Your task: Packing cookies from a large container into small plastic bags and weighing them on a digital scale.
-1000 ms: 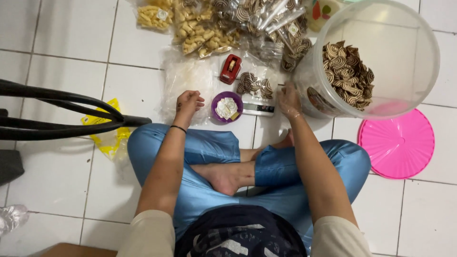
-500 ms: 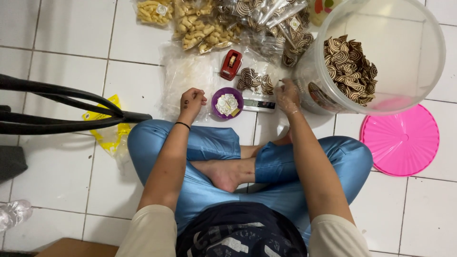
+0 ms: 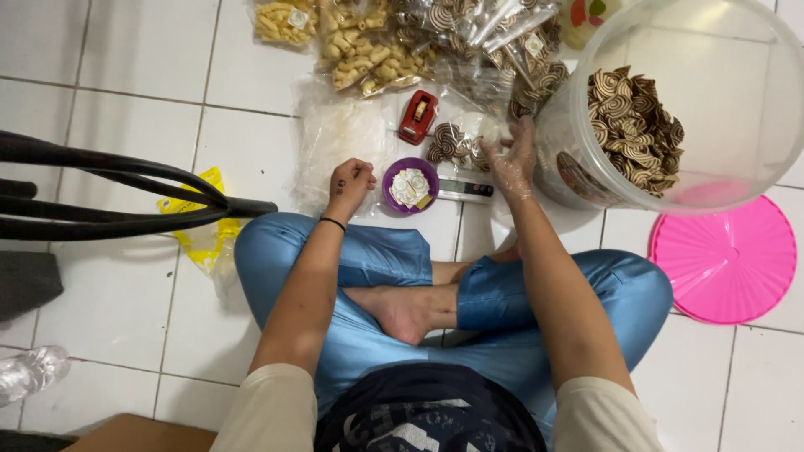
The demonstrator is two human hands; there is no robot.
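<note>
A: While we look down from the head view, our left hand [image 3: 350, 181] rests at 11 o'clock of our crossed legs, fingers curled into a loose fist with nothing in them.

B: Just beside it, at its 3 o'clock, we see the small purple bowl [image 3: 410, 185] with pale pieces inside, standing on the small kitchen scale [image 3: 465, 189].

A: Our right hand [image 3: 511, 159] wears a thin clear glove, fingers spread and released. It hovers at 12 o'clock of our right knee, touching the clear bag of swirl-patterned chips [image 3: 450, 142] that lies above the scale.

B: At the right hand's 3 o'clock stands 1 big clear tub [image 3: 737, 92], tilted toward us, holding more swirl chips [image 3: 632, 117]. Its pink lid [image 3: 724, 261] lies on the tiles at 5 o'clock of the tub.

A: A red tape dispenser [image 3: 418, 116] sits at 12 o'clock of the bowl, and sealed snack bags [image 3: 368, 50] crowd the far edge.

B: At 9 o'clock we see black chair legs [image 3: 109, 197] over a yellow wrapper [image 3: 197, 230].
</note>
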